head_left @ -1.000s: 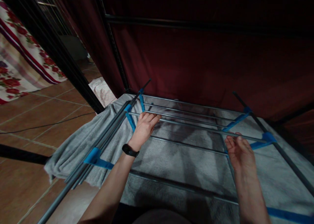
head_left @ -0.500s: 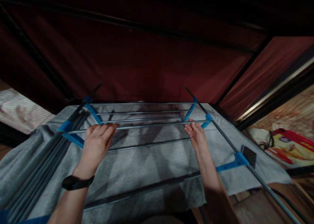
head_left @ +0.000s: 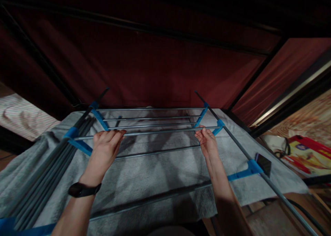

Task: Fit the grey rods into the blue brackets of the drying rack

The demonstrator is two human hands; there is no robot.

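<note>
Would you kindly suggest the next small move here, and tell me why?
I would probably close the right grip more snugly around the gray rod: its palm looks open and its hold loose, while the left grip is curled over the same rod from above, near a blue bracket.

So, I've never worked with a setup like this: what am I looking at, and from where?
There's no machine here, just a person's two bare hands, seen by a camera worn on the head, looking forward and down. The left hand, below which sits a black wristband, is closed over a gray crossbar. The right hand has its fingers at the same bar; how firmly is hard to tell. That bar belongs to a tube frame with blue brackets. Under it is gray cloth, with a bundle of tubes along the left side.
</note>
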